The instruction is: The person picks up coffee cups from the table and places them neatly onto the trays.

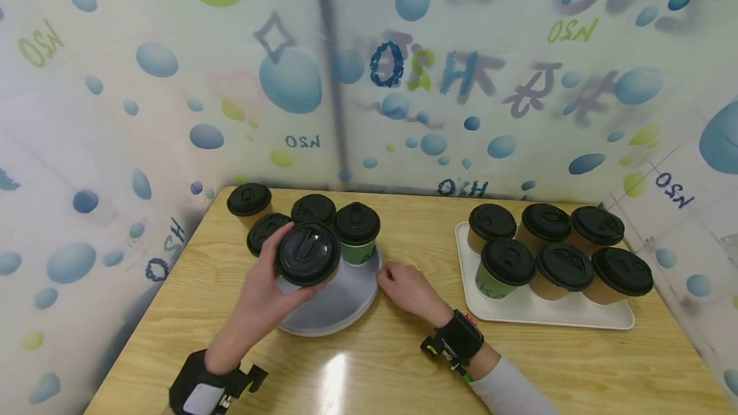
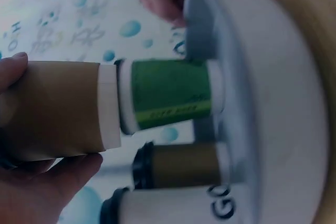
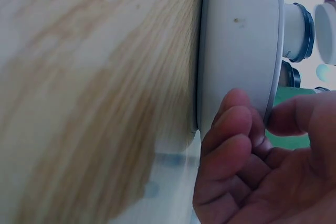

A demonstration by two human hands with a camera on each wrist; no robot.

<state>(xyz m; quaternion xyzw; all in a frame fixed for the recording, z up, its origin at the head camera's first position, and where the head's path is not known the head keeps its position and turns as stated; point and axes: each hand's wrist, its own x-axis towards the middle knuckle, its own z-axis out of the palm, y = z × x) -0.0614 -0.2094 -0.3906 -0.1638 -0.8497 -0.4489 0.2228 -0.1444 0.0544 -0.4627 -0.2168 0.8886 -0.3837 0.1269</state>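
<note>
My left hand (image 1: 262, 300) grips a brown-sleeved paper coffee cup (image 1: 308, 253) with a black lid, raised over the round grey tray (image 1: 346, 306). In the left wrist view the held cup (image 2: 58, 111) is beside a green cup (image 2: 170, 93) that stands on the tray. A brown cup (image 2: 184, 166) and a white cup with black letters (image 2: 173, 208) are also there, all black-lidded. My right hand (image 1: 412, 290) pinches the tray's right rim, thumb on top and curled fingers against the outer wall (image 3: 239, 40).
At the right a white rectangular tray (image 1: 553, 321) carries several black-lidded cups, one of them green (image 1: 496, 280). Another brown cup (image 1: 250, 207) stands at the table's back left corner. A patterned curtain (image 1: 403, 120) hangs behind the wooden table (image 1: 415, 364).
</note>
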